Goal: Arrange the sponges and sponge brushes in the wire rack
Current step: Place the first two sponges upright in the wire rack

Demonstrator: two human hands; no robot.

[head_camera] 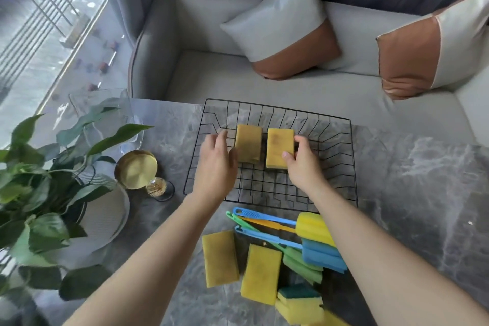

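Plant [39, 193]: far left, on the tabletop [410, 180], clear of the work.
Gold dish [136, 169]: between plant and rack; not part of the task.
Rack [341, 156]: black wire, on the tabletop's far side, in front of a grey sofa [211, 66].
Left hand [215, 167]: over the rack's left part; grip open, fingers spread, thumb just beside the left sponge [248, 146], holding nothing.
Left sponge: lies flat in the rack, long side running away from the viewer.
Right sponge [279, 146]: lies in the rack parallel to the left one, a narrow gap between them.
Right hand [304, 167]: grip closed on the right sponge, thumb on its near corner, fingers at its right edge.
Loose sponges [260, 274]: two yellow ones flat on the tabletop near the viewer; two more with green scouring pads at the bottom edge.
Brushes [321, 254]: yellow, blue and green, piled just right of the loose sponges, handles pointing left.
Step in hand: seating the second sponge beside the first, probably squaring the pair.
Next move: release, draw both hands back, and take a loose sponge to extend the row rightward, leaving room for the brushes.
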